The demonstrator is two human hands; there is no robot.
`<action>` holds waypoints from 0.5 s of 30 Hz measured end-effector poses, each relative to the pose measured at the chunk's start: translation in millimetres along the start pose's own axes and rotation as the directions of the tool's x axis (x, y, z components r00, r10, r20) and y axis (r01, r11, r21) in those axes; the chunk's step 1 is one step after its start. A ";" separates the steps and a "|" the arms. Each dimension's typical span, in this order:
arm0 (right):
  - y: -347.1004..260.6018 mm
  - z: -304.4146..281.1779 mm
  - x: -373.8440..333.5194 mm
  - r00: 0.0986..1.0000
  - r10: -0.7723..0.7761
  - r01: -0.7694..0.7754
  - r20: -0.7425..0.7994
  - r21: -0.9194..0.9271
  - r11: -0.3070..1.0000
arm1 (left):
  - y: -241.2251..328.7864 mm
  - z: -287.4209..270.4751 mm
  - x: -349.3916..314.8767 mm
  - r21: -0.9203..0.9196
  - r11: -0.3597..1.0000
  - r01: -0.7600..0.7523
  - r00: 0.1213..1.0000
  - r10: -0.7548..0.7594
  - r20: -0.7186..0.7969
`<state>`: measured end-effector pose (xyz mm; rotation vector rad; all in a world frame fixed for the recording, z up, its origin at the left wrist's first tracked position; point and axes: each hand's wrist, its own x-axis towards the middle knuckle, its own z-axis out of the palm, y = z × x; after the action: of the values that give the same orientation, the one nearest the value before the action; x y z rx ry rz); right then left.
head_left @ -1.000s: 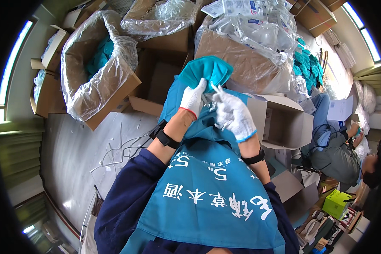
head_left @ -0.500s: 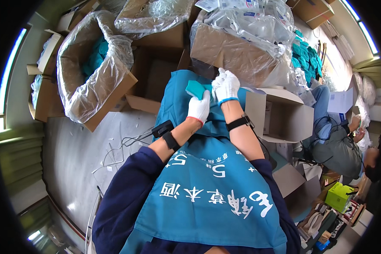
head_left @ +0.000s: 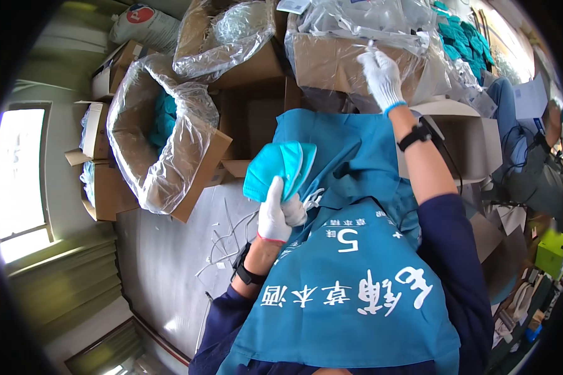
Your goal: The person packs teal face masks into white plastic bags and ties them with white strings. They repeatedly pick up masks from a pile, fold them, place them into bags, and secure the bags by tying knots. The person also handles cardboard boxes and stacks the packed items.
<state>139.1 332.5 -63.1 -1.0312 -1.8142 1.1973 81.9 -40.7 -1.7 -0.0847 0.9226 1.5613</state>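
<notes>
Left hand (head_left: 276,215) raised, gripping teal masks (head_left: 280,169) | right hand (head_left: 381,78) outstretched, on plastic bag (head_left: 356,28)

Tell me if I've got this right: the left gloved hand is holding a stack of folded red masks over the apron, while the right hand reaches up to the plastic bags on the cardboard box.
Not quite. The head view shows the masks in the left hand are teal, not red. The rest holds: they are folded, held over the apron, and the right hand reaches up to the plastic bags on the cardboard box.

One head-worn fisheye view looks steeply down, close over the blue apron (head_left: 356,300); cardboard boxes (head_left: 331,59) beyond.
</notes>
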 end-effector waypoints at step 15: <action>-54.0 8.1 -136.7 0.663 0.168 -0.744 0.730 0.616 0.257 | -5.1 15.6 70.0 0.018 1.000 -0.011 0.997 0.009 0.082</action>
<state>177.3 193.5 -33.2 -0.5674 -0.7351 2.6981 76.5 24.4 -31.7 -0.0028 0.8739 1.5538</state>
